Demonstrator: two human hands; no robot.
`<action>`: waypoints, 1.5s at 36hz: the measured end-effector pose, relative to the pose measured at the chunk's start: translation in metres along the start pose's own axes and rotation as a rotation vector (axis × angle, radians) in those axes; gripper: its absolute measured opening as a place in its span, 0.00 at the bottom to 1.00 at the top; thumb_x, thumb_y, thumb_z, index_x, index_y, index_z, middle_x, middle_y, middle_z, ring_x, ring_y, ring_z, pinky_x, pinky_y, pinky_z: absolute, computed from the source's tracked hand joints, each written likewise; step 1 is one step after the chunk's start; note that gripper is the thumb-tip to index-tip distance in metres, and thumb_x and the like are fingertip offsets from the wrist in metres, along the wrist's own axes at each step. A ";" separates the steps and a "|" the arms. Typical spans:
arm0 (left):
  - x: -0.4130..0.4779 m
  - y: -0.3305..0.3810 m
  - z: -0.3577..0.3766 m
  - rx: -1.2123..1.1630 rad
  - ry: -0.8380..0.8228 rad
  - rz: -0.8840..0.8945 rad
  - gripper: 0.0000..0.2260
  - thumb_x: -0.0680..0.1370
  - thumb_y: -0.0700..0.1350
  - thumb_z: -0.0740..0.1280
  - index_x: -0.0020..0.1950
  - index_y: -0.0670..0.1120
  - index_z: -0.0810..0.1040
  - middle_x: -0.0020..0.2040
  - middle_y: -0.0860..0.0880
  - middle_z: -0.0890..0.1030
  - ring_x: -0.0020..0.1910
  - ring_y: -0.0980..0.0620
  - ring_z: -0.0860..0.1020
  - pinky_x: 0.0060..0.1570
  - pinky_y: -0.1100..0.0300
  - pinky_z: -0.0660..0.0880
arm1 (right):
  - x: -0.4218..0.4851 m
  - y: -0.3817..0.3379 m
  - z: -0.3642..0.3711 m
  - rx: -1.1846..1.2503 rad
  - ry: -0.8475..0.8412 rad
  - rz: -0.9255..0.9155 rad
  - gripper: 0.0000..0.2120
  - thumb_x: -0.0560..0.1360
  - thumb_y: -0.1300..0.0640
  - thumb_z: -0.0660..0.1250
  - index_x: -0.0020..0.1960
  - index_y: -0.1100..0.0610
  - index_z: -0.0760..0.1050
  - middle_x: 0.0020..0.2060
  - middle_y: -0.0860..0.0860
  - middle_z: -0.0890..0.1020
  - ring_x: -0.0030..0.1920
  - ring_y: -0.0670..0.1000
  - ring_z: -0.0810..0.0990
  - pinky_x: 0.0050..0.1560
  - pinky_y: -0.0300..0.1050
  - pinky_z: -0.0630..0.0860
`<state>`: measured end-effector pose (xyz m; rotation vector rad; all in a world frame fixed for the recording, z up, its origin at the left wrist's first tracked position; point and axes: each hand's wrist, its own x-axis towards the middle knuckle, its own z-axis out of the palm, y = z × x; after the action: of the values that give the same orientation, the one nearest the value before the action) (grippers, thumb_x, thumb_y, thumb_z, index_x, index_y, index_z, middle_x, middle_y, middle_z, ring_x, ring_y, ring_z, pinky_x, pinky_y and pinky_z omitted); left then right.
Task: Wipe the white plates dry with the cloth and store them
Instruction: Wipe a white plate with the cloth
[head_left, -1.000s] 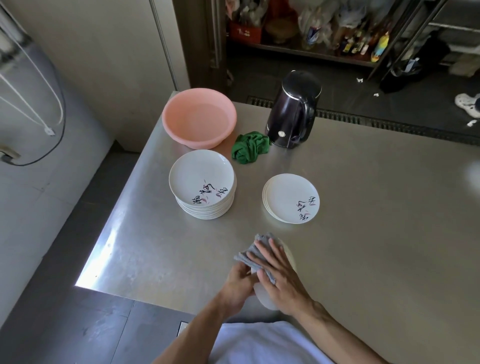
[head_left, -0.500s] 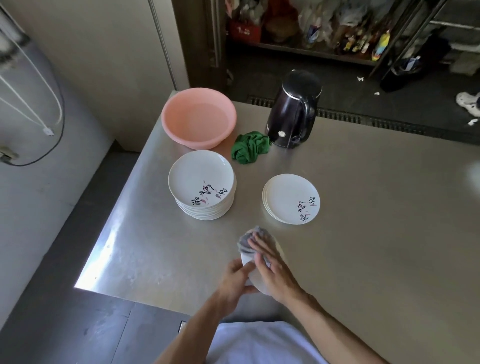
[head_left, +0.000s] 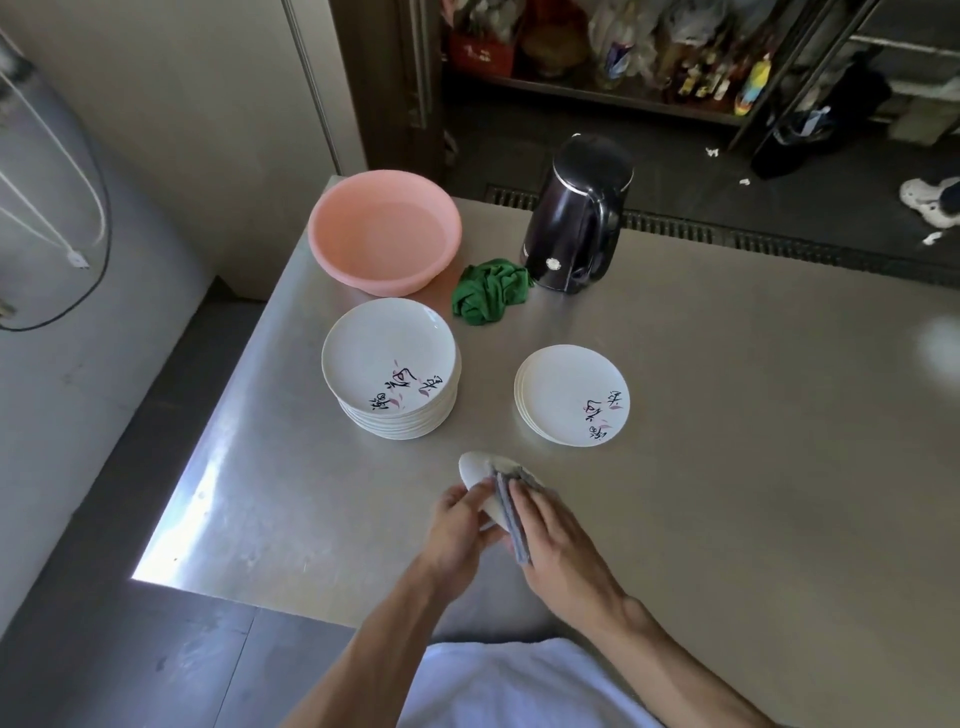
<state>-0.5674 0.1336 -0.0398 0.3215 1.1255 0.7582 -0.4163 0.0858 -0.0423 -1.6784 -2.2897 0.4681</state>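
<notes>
White plate (head_left: 475, 467), tilted on edge, gripped by left hand (head_left: 457, 525); right hand (head_left: 556, 540) clasps grey cloth (head_left: 511, 514) over it.

Dim room, glare on table (head_left: 218, 499) edge, fisheye warp.

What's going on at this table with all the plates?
A person is drying a white plate held tilted above the steel table. The left hand grips its edge while the right hand holds a grey cloth against it. A tall stack of plates sits further left, a shorter stack to the right. A pink basin, a green rag and a black kettle stand behind them.
</notes>
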 end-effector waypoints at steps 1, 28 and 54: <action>0.001 0.001 0.002 -0.018 -0.014 -0.001 0.12 0.84 0.42 0.62 0.57 0.37 0.83 0.49 0.41 0.86 0.45 0.48 0.85 0.42 0.56 0.81 | 0.003 0.002 -0.002 -0.030 0.026 -0.001 0.27 0.78 0.57 0.64 0.75 0.64 0.67 0.69 0.58 0.75 0.68 0.57 0.76 0.66 0.52 0.74; -0.005 -0.015 0.019 0.284 0.090 0.002 0.17 0.88 0.51 0.54 0.62 0.47 0.81 0.53 0.43 0.87 0.51 0.44 0.86 0.44 0.47 0.84 | 0.020 0.016 0.017 0.290 -0.065 0.347 0.25 0.84 0.53 0.58 0.79 0.56 0.59 0.79 0.52 0.55 0.80 0.53 0.44 0.80 0.48 0.42; 0.083 0.028 0.069 0.074 0.307 0.066 0.14 0.88 0.49 0.54 0.58 0.54 0.79 0.55 0.47 0.81 0.51 0.45 0.81 0.35 0.51 0.83 | 0.010 0.053 -0.036 0.369 0.118 0.312 0.19 0.84 0.49 0.57 0.74 0.46 0.70 0.75 0.40 0.66 0.78 0.42 0.58 0.77 0.39 0.56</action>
<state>-0.4984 0.2198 -0.0515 0.3121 1.4407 0.8448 -0.3594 0.1135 -0.0310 -1.8135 -1.7328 0.7797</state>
